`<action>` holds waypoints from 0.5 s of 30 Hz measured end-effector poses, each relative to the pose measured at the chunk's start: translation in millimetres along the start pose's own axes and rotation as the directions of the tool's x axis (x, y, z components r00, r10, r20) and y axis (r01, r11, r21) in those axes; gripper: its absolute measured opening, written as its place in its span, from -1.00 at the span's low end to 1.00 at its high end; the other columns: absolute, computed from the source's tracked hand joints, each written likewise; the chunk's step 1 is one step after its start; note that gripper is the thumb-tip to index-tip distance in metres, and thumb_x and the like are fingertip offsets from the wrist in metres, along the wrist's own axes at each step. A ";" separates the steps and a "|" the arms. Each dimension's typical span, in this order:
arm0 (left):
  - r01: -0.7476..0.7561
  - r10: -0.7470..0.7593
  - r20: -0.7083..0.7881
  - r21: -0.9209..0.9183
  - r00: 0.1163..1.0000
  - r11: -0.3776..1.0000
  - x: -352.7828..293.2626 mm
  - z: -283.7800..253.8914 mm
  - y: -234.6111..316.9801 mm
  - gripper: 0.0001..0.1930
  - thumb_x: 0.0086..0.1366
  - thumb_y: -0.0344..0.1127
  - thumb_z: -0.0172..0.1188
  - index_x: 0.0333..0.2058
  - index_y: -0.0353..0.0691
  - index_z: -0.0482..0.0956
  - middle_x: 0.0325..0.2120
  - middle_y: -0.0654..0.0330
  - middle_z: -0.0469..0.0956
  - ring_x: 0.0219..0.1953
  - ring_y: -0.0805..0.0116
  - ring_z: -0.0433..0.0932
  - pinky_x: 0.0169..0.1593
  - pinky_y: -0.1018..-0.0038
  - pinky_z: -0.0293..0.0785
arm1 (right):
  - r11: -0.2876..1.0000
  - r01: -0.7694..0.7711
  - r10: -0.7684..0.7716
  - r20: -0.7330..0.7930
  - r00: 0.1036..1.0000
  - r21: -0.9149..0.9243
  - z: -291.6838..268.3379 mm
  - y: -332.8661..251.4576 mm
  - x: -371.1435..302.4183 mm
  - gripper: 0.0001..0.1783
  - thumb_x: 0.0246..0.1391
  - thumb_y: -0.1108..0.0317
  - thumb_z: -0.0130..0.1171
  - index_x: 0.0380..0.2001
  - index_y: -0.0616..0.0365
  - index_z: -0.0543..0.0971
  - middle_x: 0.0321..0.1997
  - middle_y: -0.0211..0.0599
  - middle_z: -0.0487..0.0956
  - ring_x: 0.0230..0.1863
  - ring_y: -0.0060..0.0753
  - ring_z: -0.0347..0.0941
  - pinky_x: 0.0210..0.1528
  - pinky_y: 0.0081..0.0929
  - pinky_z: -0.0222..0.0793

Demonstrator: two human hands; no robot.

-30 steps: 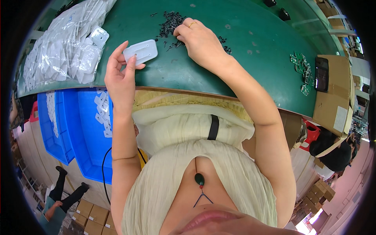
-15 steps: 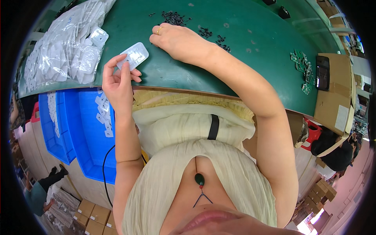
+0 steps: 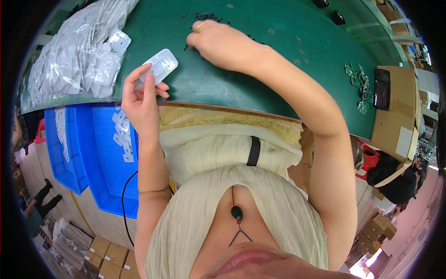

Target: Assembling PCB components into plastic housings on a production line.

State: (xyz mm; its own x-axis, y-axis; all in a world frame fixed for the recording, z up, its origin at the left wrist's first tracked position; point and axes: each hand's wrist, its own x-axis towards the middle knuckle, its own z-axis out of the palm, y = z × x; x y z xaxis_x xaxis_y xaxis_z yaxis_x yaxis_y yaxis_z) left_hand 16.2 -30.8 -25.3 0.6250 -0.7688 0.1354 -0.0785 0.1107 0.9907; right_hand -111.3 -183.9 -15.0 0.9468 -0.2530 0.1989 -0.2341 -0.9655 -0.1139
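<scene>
My left hand [image 3: 143, 97] pinches a white plastic housing half [image 3: 161, 65] between thumb and fingers, raised over the near edge of the green table. Its hollow inner side shows. My right hand [image 3: 218, 45] is closed above the tabletop, to the right of the housing. A small black part [image 3: 186, 47] sticks out at its fingertips; the rest of it is hidden. Just beyond this hand lies a pile of small black parts [image 3: 207, 17], and my hand and forearm cover some of the others.
Clear plastic bags of white housings [image 3: 69, 60] lie at the table's left, with one loose housing [image 3: 119, 42] against them. Blue bins [image 3: 104, 186] with white pieces stand below the left edge. Green circuit boards [image 3: 360, 88] lie far right, beside a cardboard box [image 3: 395, 116].
My right hand has shifted slightly to the right, and the black part now shows at its fingertips. My left hand has barely moved; the housing is tilted slightly differently.
</scene>
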 end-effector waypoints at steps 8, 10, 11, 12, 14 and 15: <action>-0.109 0.114 0.166 -0.035 0.980 0.993 -7.0 26.5 1.1 -0.82 0.19 -0.59 -0.02 -0.23 -0.38 0.46 -0.33 0.15 0.40 -0.55 0.55 0.46 -0.53 0.71 0.40 | 0.533 -0.232 0.501 -0.082 0.862 0.813 -19.3 -26.6 -42.6 -0.92 -0.03 0.51 0.11 -0.43 0.26 0.44 -0.37 -0.35 0.48 -0.40 -0.63 0.41 -0.40 -0.64 0.36; -0.110 0.120 0.189 -0.062 0.975 0.992 -10.2 35.7 1.3 -0.83 0.17 -0.59 0.00 -0.24 -0.38 0.47 -0.34 0.16 0.39 -0.55 0.55 0.46 -0.53 0.71 0.41 | 0.125 -0.175 0.620 0.061 0.782 0.977 -15.4 -37.5 -49.0 -0.89 -0.03 0.49 0.14 -0.43 0.27 0.43 -0.37 -0.31 0.47 -0.41 -0.60 0.40 -0.39 -0.66 0.36; -0.111 0.123 0.217 -0.065 0.968 0.992 -11.9 39.8 1.7 -0.83 0.16 -0.59 0.02 -0.24 -0.38 0.47 -0.34 0.15 0.39 -0.55 0.55 0.46 -0.54 0.70 0.42 | 0.060 -0.123 0.623 0.059 0.780 0.991 -14.6 -40.6 -51.1 -0.89 -0.03 0.50 0.15 -0.43 0.27 0.43 -0.38 -0.31 0.47 -0.40 -0.60 0.40 -0.38 -0.68 0.37; -0.113 0.126 0.245 -0.068 0.961 0.991 -13.5 43.5 2.0 -0.82 0.15 -0.58 0.04 -0.24 -0.37 0.48 -0.34 0.15 0.39 -0.55 0.55 0.46 -0.54 0.69 0.43 | 0.061 -0.122 0.626 0.057 0.778 0.991 -15.6 -43.3 -54.1 -0.89 -0.03 0.50 0.15 -0.43 0.27 0.43 -0.38 -0.31 0.47 -0.40 -0.60 0.40 -0.38 -0.68 0.37; -0.121 0.135 0.245 -0.075 0.960 0.990 -15.5 48.4 2.1 -0.82 0.13 -0.58 0.06 -0.25 -0.34 0.49 -0.36 0.16 0.39 -0.56 0.55 0.45 -0.55 0.68 0.43 | 0.050 -0.116 0.636 0.058 0.769 0.992 -17.2 -48.1 -59.0 -0.91 -0.03 0.52 0.14 -0.43 0.27 0.44 -0.38 -0.34 0.47 -0.39 -0.63 0.39 -0.38 -0.68 0.36; -0.151 0.158 0.252 -0.046 0.955 0.987 -16.2 50.0 2.8 -0.82 0.13 -0.58 0.07 -0.26 -0.33 0.50 -0.37 0.16 0.39 -0.57 0.54 0.45 -0.56 0.69 0.43 | 0.085 -0.110 0.628 0.033 0.777 0.990 -16.4 -49.5 -60.8 -0.92 -0.04 0.52 0.14 -0.43 0.27 0.46 -0.38 -0.35 0.47 -0.38 -0.64 0.38 -0.37 -0.69 0.36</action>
State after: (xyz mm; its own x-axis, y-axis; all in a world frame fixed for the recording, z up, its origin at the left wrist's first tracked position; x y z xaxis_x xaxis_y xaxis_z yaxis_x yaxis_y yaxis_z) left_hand -32.9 -49.5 -24.3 0.3885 -0.8753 0.2881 -0.1366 0.2545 0.9574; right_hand -160.9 -121.7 -5.5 0.5962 -0.8012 0.0512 0.0943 0.0066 -0.9955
